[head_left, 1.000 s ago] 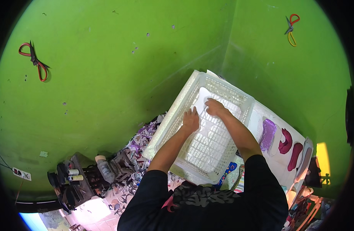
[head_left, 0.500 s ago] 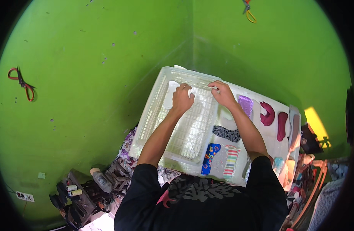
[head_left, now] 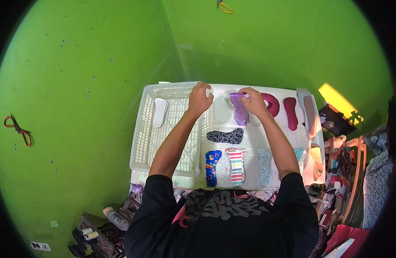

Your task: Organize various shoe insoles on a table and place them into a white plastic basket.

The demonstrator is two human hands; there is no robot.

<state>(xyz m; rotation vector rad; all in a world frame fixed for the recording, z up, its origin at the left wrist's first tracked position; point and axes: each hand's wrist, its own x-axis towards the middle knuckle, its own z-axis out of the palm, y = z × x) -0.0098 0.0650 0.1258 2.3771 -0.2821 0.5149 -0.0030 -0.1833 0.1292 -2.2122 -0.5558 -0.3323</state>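
Note:
My left hand (head_left: 201,99) hovers over the right rim of the white plastic basket (head_left: 138,133), fingers bent and thumb apart, with nothing clear in them. A white insole-shaped piece (head_left: 160,112) lies inside the basket. Over the upper right corner of a shiny purple insole-shaped piece (head_left: 239,109), my right hand (head_left: 254,102) has thumb and fingertips closed at its edge. A pale piece (head_left: 221,109) lies to its left. Close by on the right is a curved maroon piece (head_left: 273,104), partly behind my right hand.
More insole-shaped pieces lie on the white table (head_left: 267,137): grey-black patterned (head_left: 225,136), blue printed (head_left: 213,167), striped (head_left: 236,167), silver glitter (head_left: 264,167) and maroon (head_left: 290,113). Stacked soles (head_left: 308,112) sit at the right edge. Scissors (head_left: 18,129) hang on the green wall.
The view has turned right, so the table appears further left and straighter. My right hand has moved from the basket's far right corner to the purple piece. My left hand has shifted to the basket's right rim.

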